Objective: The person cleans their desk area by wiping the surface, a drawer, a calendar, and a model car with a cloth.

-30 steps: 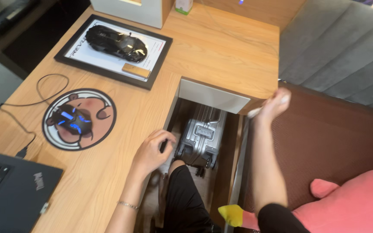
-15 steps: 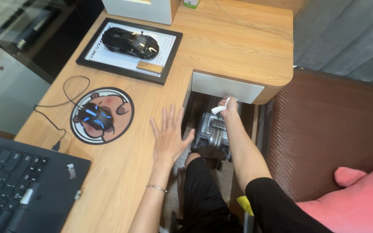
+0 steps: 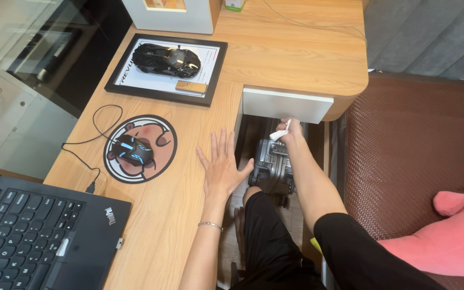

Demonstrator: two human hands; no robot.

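White crumpled cloth (image 3: 280,132) bunched in right hand (image 3: 290,132).

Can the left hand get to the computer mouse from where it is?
Probably yes. The left hand lies flat on the desk, and the mouse sits on its round pad nearby with only bare wood between them.

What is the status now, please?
Left hand flat on desk. Right hand shut on white cloth, under the white panel. Suitcase below.

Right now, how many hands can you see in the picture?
2. The left hand lies flat on the wooden desk. The right hand holds a white cloth under the desk edge, above the silver suitcase.
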